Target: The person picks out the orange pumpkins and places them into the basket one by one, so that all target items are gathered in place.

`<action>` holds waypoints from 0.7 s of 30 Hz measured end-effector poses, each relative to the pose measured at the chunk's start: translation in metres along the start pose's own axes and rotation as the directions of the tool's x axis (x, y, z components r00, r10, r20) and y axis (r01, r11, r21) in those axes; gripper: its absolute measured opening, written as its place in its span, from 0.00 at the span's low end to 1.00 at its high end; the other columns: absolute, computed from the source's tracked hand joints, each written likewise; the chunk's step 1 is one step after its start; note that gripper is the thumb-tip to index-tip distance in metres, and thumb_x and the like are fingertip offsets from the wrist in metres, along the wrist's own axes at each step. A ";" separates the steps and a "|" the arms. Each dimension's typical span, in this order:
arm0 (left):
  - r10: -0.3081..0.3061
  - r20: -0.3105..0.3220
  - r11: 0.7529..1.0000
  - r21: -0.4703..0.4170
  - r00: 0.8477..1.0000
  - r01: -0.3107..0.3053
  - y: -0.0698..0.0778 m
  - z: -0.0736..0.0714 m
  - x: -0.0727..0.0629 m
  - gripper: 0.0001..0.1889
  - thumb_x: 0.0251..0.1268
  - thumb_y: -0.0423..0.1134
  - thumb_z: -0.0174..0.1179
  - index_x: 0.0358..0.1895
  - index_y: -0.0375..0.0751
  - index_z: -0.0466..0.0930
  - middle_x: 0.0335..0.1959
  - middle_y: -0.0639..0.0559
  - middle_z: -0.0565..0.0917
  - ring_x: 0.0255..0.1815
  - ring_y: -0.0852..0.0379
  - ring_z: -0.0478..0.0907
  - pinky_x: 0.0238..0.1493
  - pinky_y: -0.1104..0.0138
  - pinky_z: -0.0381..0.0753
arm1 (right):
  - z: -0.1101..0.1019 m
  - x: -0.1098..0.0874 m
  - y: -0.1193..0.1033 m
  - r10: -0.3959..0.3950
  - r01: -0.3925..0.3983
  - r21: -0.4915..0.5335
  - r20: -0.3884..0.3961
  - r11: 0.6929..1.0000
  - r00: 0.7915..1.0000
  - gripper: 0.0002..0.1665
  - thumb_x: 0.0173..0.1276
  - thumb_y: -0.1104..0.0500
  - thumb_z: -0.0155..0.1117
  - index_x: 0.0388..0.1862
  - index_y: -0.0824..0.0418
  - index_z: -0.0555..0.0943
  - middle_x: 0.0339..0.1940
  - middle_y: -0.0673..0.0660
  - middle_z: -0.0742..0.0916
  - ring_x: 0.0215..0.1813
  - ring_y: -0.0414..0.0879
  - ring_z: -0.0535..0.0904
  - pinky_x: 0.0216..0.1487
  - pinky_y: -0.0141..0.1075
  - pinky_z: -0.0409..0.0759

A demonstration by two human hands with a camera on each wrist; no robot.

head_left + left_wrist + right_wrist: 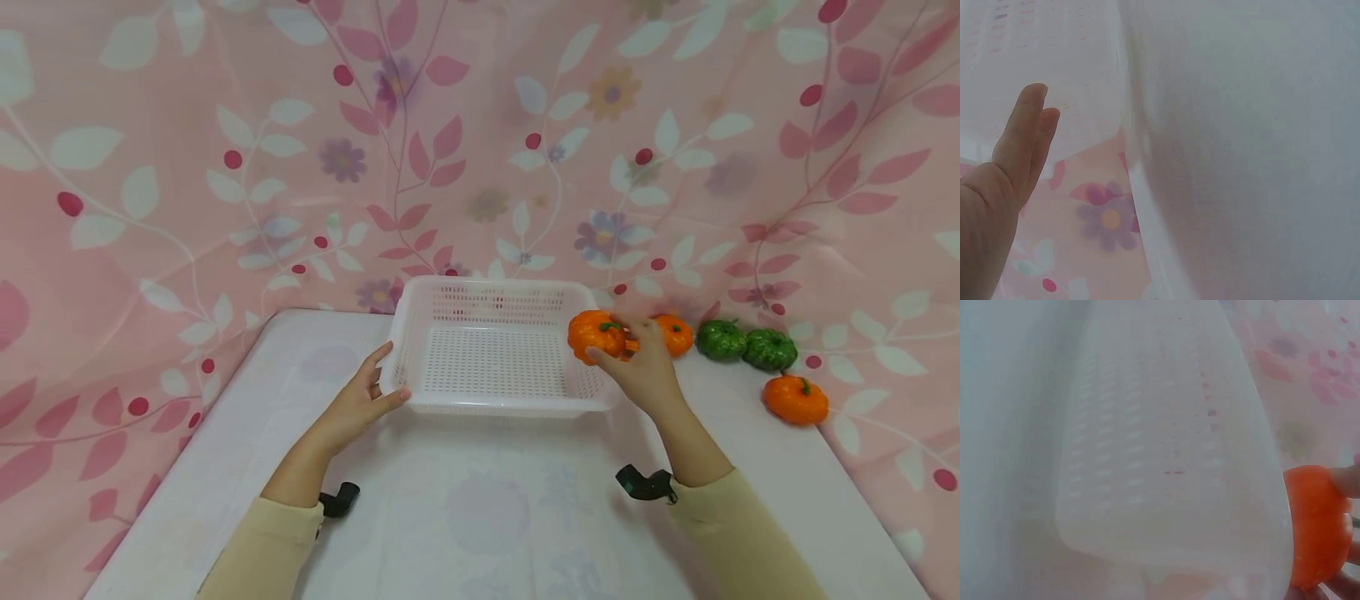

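Note:
In the head view, my right hand (647, 367) grips a small orange pumpkin (595, 336) with a green stem, thumb at the front and fingers behind. It overlaps the right end of a white perforated plastic basket (495, 406). In the right wrist view the orange pumpkin (1317, 528) appears just beyond the basket's rim. My left hand (358, 410) is at the basket's left front corner, thumb on the rim and fingers along the outer side. The left wrist view shows those fingers (1019, 137) nearly straight against the basket wall (1079, 94).
Right of the basket, another orange pumpkin (675, 336) sits beside two green pumpkins (722, 340). One more orange pumpkin (797, 400) lies nearer the table's right edge. Something orange shows partly behind my right hand. A pink floral curtain (480, 167) hangs behind the white-covered table (480, 517).

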State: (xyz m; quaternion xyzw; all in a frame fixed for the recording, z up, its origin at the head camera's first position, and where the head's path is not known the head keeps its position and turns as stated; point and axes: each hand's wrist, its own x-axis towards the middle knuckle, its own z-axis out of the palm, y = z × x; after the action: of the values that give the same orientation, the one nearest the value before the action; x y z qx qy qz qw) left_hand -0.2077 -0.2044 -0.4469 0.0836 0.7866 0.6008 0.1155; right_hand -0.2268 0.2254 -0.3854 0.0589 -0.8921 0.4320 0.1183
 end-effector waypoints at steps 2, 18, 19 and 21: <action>-0.001 -0.003 1.000 0.003 1.000 0.001 0.001 0.000 0.000 0.50 0.68 0.44 0.67 0.82 0.58 0.38 0.73 0.34 0.61 0.63 0.42 0.72 0.63 0.51 0.72 | 0.004 0.002 -0.003 -0.002 0.002 0.019 0.008 1.000 1.000 0.42 0.63 0.48 0.75 0.72 0.60 0.72 0.64 0.65 0.69 0.63 0.62 0.69 0.60 0.57 0.76; -0.009 -0.004 1.000 0.006 1.000 0.009 0.000 0.000 0.001 0.50 0.67 0.44 0.67 0.82 0.58 0.38 0.73 0.33 0.60 0.63 0.42 0.72 0.65 0.49 0.70 | 0.043 0.015 -0.027 -0.061 0.059 0.014 0.102 0.998 0.993 0.39 0.62 0.52 0.77 0.69 0.62 0.73 0.63 0.63 0.71 0.61 0.59 0.70 0.59 0.51 0.79; -0.010 -0.006 1.000 0.008 1.000 0.010 0.000 0.001 0.000 0.50 0.67 0.44 0.67 0.82 0.58 0.38 0.73 0.33 0.60 0.62 0.42 0.72 0.65 0.50 0.71 | 0.046 0.016 -0.028 -0.065 0.063 0.018 0.110 0.998 0.992 0.40 0.62 0.52 0.77 0.69 0.62 0.73 0.63 0.63 0.71 0.62 0.59 0.70 0.59 0.51 0.79; -0.012 -0.006 1.000 0.004 1.000 0.012 0.000 0.001 0.000 0.50 0.67 0.44 0.67 0.82 0.58 0.38 0.73 0.33 0.60 0.62 0.43 0.72 0.64 0.50 0.71 | 0.051 0.017 -0.029 -0.073 0.070 0.027 0.127 0.997 0.989 0.40 0.62 0.52 0.77 0.69 0.63 0.73 0.62 0.63 0.71 0.62 0.59 0.70 0.59 0.50 0.78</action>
State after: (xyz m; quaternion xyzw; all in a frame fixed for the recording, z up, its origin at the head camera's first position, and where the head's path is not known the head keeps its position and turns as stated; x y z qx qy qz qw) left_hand -0.2078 -0.2035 -0.4473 0.0772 0.7888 0.5986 0.1164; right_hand -0.2451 0.1668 -0.3896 0.1196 -0.8903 0.4328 0.0758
